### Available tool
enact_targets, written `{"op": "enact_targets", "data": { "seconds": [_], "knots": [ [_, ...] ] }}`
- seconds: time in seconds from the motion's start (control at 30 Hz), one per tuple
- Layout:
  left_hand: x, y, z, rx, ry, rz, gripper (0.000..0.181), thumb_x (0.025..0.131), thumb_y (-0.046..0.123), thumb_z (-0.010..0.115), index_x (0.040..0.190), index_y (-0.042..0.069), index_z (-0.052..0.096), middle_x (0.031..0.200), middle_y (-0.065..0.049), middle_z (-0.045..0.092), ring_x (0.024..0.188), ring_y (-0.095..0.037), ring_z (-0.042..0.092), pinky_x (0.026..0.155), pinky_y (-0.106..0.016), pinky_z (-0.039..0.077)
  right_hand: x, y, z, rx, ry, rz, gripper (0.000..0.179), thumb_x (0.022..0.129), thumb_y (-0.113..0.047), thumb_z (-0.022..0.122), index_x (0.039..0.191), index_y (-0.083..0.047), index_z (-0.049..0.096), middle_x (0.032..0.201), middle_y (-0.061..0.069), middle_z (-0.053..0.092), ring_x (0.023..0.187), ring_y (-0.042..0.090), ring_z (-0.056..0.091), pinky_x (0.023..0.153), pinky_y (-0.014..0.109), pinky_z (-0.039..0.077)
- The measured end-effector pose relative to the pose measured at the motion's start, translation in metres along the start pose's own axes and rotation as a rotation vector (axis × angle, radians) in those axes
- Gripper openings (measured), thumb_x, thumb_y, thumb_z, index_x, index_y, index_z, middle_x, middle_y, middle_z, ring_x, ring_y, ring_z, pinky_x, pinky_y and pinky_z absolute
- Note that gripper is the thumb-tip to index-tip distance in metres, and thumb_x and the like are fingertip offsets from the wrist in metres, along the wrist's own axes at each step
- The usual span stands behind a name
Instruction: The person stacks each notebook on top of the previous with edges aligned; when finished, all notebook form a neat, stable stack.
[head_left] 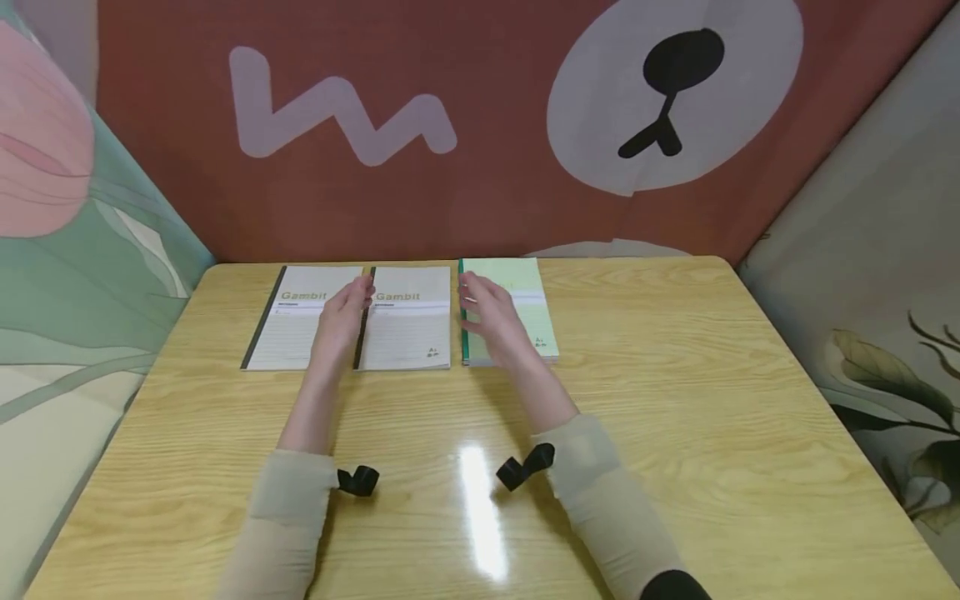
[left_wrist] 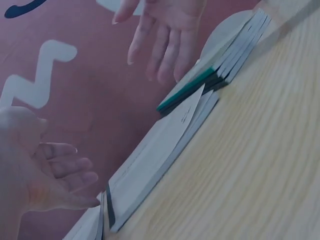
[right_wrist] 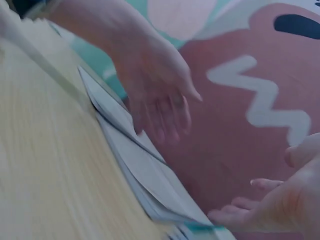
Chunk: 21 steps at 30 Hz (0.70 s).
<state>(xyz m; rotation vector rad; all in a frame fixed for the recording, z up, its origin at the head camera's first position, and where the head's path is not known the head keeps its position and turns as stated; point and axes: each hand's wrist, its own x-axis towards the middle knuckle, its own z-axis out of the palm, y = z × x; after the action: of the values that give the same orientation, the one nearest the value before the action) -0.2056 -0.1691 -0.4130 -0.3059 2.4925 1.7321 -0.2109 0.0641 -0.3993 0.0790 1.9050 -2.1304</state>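
1. Three items line the far side of a wooden table, seen from my remote post: the left white notebook, the middle white notebook and, at right, the green stack — several books thick by the wrist view.

2. The left hand hovers by the gap between the two white ones, fingers extended and spread, thumb side up, gripping nothing. I cannot tell whether its edge touches either cover.

3. The right hand faces it, palm inward, fingers loosely straight near the green spine; it has hold of nothing either. Contact there, too, escapes my cameras.

4. Between the facing palms, the middle white notebook lies flat, its front corner slightly raised in the left wrist view. Narrow strips of table part it from its neighbours.

5. The step in hand, as I judge it, is setting or straightening the row, with the hands poised around the middle item. The next move seems to call for a light, even press inward on both long edges — without nudging the green stack aside.
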Motion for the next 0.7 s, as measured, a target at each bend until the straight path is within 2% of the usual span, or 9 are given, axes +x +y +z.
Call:
{"op": "enact_targets", "data": {
  "seconds": [0.1,0.23,0.33,0.47,0.7],
  "knots": [
    [-0.001,-0.004,-0.006,-0.044,-0.044,-0.039,0.073,0.108,0.06,0.022,0.162,0.011,0.031,0.167,-0.011,0.036,0.156,-0.029,0.033,0.132,-0.049,0.022,0.001,0.007,0.022,-0.034,0.005,0.006,0.06,0.108,-0.046,0.045,0.156,-0.008,0.041,0.163,0.018,0.037,0.154,0.04,0.033,0.126,0.058,0.031],
    [-0.002,-0.007,-0.008,-0.051,-0.064,-0.06,0.072,0.109,0.058,0.021,0.163,0.012,0.028,0.17,-0.011,0.03,0.159,-0.03,0.026,0.131,-0.05,0.023,0.002,0.013,0.039,-0.096,0.072,0.008,0.06,0.108,-0.042,0.046,0.158,-0.011,0.036,0.164,0.012,0.038,0.153,0.034,0.035,0.128,0.053,0.03],
    [-0.002,-0.008,-0.009,-0.063,-0.056,-0.081,0.069,0.11,0.055,0.023,0.163,0.012,0.028,0.17,-0.011,0.029,0.159,-0.03,0.027,0.131,-0.048,0.025,0.004,0.015,0.044,-0.139,0.104,0.032,0.06,0.107,-0.042,0.048,0.159,-0.013,0.037,0.164,0.01,0.04,0.153,0.031,0.037,0.127,0.05,0.031],
    [-0.002,-0.01,-0.01,-0.118,-0.033,-0.115,0.067,0.11,0.053,0.026,0.163,0.011,0.03,0.169,-0.012,0.031,0.157,-0.029,0.03,0.129,-0.046,0.031,0.003,0.018,0.047,-0.175,0.104,0.069,0.06,0.107,-0.042,0.049,0.159,-0.015,0.038,0.165,0.01,0.039,0.153,0.03,0.037,0.127,0.05,0.032],
    [0.0,-0.012,-0.008,-0.159,0.025,-0.131,0.066,0.11,0.053,0.027,0.159,0.009,0.038,0.167,-0.01,0.037,0.153,-0.028,0.036,0.124,-0.043,0.038,0.003,0.017,0.047,-0.112,0.13,0.087,0.06,0.107,-0.039,0.051,0.158,-0.012,0.037,0.167,0.012,0.035,0.155,0.033,0.033,0.129,0.051,0.027]
  ]
}}
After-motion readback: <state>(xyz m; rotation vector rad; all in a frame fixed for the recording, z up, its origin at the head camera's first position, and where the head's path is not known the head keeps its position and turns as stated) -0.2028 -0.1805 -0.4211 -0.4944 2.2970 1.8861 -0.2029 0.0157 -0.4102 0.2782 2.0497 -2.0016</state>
